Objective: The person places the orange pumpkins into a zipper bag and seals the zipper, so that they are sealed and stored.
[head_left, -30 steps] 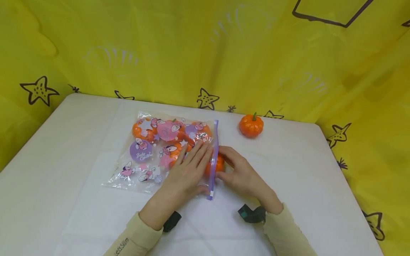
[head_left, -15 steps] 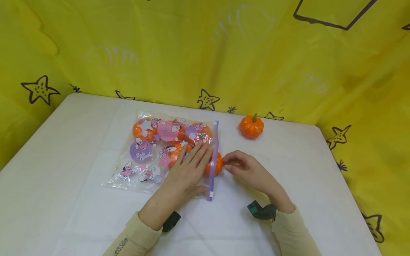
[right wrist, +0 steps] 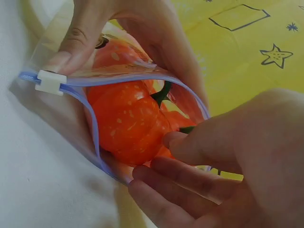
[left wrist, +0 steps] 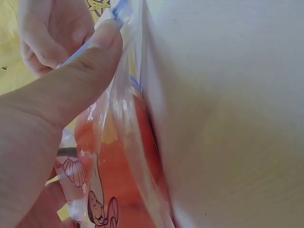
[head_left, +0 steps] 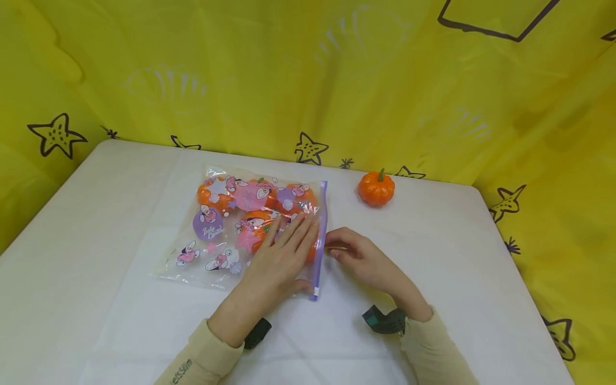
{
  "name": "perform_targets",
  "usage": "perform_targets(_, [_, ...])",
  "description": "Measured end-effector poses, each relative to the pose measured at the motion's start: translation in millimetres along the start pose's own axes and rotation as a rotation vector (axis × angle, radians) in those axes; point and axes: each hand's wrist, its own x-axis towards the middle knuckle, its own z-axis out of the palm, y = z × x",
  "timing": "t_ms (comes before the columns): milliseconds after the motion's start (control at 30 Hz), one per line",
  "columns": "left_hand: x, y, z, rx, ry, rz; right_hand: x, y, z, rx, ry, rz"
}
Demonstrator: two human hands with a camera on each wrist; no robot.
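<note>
A clear zip bag with pink and purple cartoon prints lies on the table, holding several small orange pumpkins. My left hand rests on its top with straight fingers, the thumb near the white slider. In the right wrist view the purple-edged mouth gapes, and a pumpkin with a green stem sits just inside. My right hand is at that mouth with loosely bent fingers. Its thumb tip touches the pumpkin, and its fingertips lie at the lower lip of the bag. Another pumpkin stands outside, beyond the right hand.
A white table carries everything, with rounded far corners. Yellow cloth printed with starfish and shells hangs behind and at both sides. Dark wrist-camera mounts show beneath the forearms.
The pumpkin at the mouth has moved left, further into the bag. My right hand drew back right, then came left to the mouth again. The left hand has stayed put.
</note>
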Motion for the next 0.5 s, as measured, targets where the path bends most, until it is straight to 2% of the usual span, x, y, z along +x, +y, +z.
perform_targets(167, [-0.1, -0.9, 0.0, -0.002, -0.002, 0.003, 3.0, 1.2, 6.6, 0.024, -0.024, -0.042])
perform_targets(333, [-0.9, -0.1, -1.1, -0.013, -0.026, -0.002, 5.7, 0.4, 14.6, -0.012, -0.069, -0.045])
perform_targets(500, [-0.6, -0.1, -1.3, -0.019, -0.023, -0.008, 3.5, 3.1, 11.1, -0.030, -0.051, -0.029])
